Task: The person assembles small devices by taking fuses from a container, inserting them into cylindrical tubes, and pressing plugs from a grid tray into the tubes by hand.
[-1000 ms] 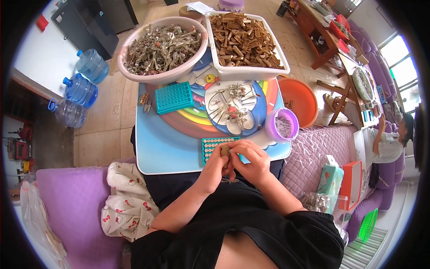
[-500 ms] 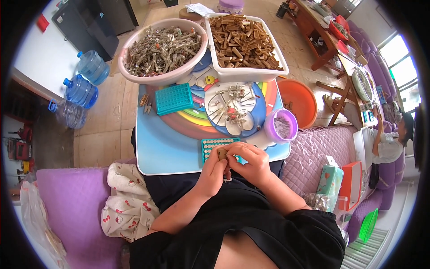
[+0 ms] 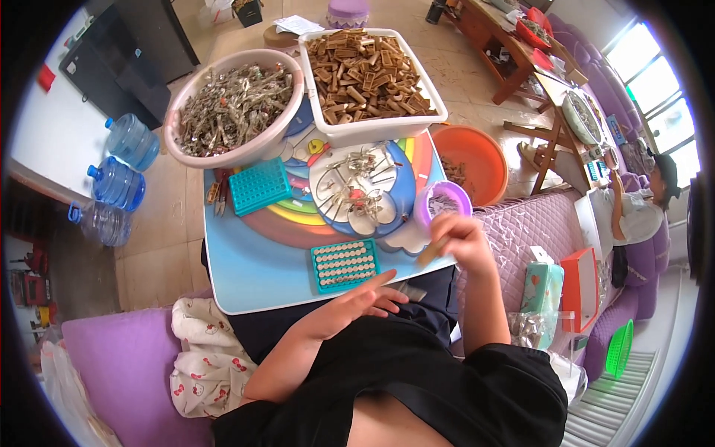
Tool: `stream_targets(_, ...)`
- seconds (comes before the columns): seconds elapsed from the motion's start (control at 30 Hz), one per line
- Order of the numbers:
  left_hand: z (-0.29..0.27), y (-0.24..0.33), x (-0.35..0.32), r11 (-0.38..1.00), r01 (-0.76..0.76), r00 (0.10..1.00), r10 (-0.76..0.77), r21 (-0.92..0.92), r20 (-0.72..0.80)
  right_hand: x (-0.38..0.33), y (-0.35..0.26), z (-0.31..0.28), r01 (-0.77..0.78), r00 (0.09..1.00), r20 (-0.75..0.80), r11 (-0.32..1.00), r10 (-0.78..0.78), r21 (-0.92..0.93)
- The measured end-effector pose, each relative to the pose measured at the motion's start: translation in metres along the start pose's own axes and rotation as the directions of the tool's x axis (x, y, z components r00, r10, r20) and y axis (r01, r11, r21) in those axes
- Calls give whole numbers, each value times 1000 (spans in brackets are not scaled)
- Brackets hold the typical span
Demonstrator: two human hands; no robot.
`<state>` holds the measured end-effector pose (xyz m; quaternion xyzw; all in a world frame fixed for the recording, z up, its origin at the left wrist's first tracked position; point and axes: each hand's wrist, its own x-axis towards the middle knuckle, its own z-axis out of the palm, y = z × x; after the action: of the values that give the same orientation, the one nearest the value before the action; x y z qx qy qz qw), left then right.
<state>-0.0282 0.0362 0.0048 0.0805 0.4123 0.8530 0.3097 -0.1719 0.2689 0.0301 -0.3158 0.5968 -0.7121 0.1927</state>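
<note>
My right hand (image 3: pixel 465 242) is raised at the table's right front edge, beside the purple-rimmed cup (image 3: pixel 444 203). Its fingers pinch a small brown casing-like piece (image 3: pixel 432 253), blurred by motion. Over my lap, my left hand (image 3: pixel 354 304) has its fingers stretched out and apart. Just past those fingertips is a blurred greyish piece (image 3: pixel 411 291); whether they touch it I cannot tell. In front of my left hand, a teal rack (image 3: pixel 320 285) holds rows of small round pale-topped pieces. Thin silvery pieces fill the cup.
Farther back on the table are another teal rack (image 3: pixel 259 186), a pile of metal-like parts (image 3: pixel 365 167), and pliers-like tools (image 3: pixel 217 191). A pink basin (image 3: pixel 173 134) and a white tub (image 3: pixel 372 132) of brown pieces stand behind. An orange basin (image 3: pixel 488 175) is right; another person (image 3: pixel 637 212) sits farther off.
My hands have parted. The right has moved right and up with a brown piece; the left has opened its fingers. The whole view has shifted, and the front teal rack is now uncovered.
</note>
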Motion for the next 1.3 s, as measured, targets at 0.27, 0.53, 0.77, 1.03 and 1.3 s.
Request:
stream_targets(0.27,-23,-6,-13,997,-13,981,-3,-78,-195,-37,129,-205,57,346,-930,986,125,154)
stream_targets(0.53,-18,5,-5,949,-195,847,289,247,-446,22,47,-76,-42,740,-673,999,12,-28)
stream_targets(0.77,33,62,44,598,-354,605,733,719,-312,16,-3,94,14,940,-323,930,113,367)
stream_targets(1.03,35,59,10,496,-391,486,827,775,-283,20,-21,137,-35,975,-168,850,144,526)
stream_targets(1.3,40,61,1,179,-322,326,943,930,-69,18,-25,151,10,985,-153,847,84,531)
